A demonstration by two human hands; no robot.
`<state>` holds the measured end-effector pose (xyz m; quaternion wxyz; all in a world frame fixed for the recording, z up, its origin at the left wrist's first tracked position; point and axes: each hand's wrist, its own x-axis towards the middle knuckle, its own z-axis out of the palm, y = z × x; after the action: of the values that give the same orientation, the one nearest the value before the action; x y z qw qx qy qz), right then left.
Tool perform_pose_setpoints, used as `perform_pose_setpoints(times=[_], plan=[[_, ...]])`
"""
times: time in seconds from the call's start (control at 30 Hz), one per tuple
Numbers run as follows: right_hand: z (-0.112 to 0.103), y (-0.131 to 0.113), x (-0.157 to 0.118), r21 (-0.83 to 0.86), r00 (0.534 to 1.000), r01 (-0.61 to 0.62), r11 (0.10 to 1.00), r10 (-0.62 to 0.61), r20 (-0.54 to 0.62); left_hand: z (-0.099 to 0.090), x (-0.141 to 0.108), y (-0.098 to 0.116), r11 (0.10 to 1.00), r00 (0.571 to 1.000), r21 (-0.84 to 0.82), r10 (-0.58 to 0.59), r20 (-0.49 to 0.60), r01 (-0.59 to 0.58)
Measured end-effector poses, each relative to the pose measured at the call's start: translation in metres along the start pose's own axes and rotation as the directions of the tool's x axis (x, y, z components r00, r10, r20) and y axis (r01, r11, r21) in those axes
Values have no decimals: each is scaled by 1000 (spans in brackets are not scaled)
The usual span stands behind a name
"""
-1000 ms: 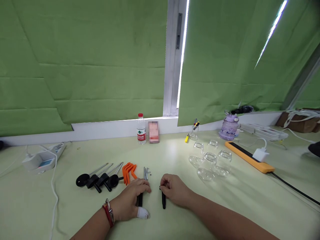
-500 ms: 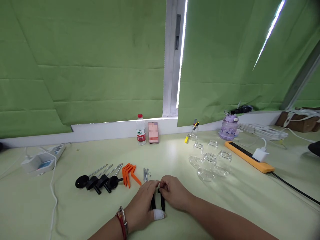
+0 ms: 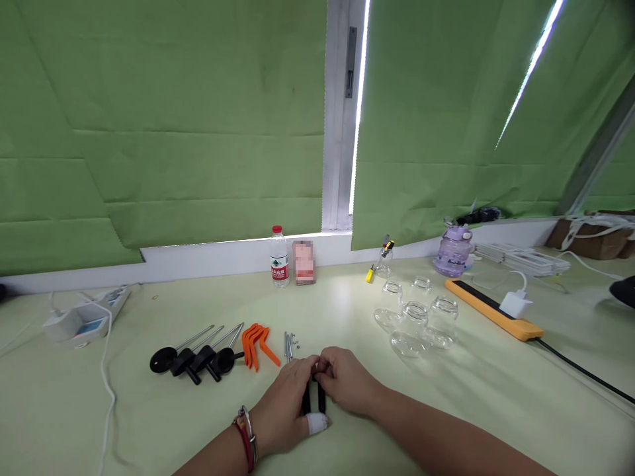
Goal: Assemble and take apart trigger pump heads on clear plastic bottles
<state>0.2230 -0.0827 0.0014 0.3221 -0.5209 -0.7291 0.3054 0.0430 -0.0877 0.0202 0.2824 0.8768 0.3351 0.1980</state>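
My left hand (image 3: 284, 403), its thumb wrapped in white tape, curls around slim black bar-shaped pieces (image 3: 321, 399) at the near middle of the table. With its fingers pinched at their far end, my right hand (image 3: 348, 383) meets the left fingertips. How the black pieces join is hidden by my fingers. Just beyond the left hand lie several silver screws (image 3: 288, 345) with tiny nuts. Left of these are orange bent parts (image 3: 254, 344) in a cluster, then several black round-headed parts with metal rods (image 3: 203, 359).
Several upside-down glass jars (image 3: 415, 320) stand to the right, near an orange power strip (image 3: 489, 307). Behind are a water bottle (image 3: 280, 261), a pink box (image 3: 304, 263), a screwdriver jar (image 3: 385, 264) and a purple jug (image 3: 453, 251). A white cable (image 3: 105, 370) runs down the left.
Both hands stay almost in place around the black pieces. The right fingers have shifted very slightly, and the black pieces have moved a little between the hands.
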Motion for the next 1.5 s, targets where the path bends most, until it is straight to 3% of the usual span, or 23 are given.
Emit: perform_pose_setpoints(times=[0.23,0.43,0.67,0.83,0.93,1.1,1.27,1.5], plan=[[2,3,1,94,997,-80,992,77,30,5,-2,-7,997,997,7,-77,8,77],[7,2,1,285,977,-207,936,181,117,5,0,-4,999,999,2,-39,-21,39],[3,-7,-1,263,972,-219,940,185,147,7,1,-5,1000,998,-2,-31,-54,31],[-2,-13,-4,-38,998,38,999,-39,-43,8,1,-8,999,998,-11,-52,-41,51],[-4,-14,-5,-115,991,100,988,-110,-82,7,-1,-11,1000,998,-18,1,-63,-2],[-2,-20,-9,-181,966,215,960,-236,-104,2,-8,-13,997,971,-44,59,-233,-71],[2,-33,-19,-263,945,320,910,-326,21,-5,-9,-12,995,907,-93,-14,-420,-28],[9,-45,-28,-347,892,440,829,-358,277,-7,-7,-13,990,881,-139,-66,-469,1]])
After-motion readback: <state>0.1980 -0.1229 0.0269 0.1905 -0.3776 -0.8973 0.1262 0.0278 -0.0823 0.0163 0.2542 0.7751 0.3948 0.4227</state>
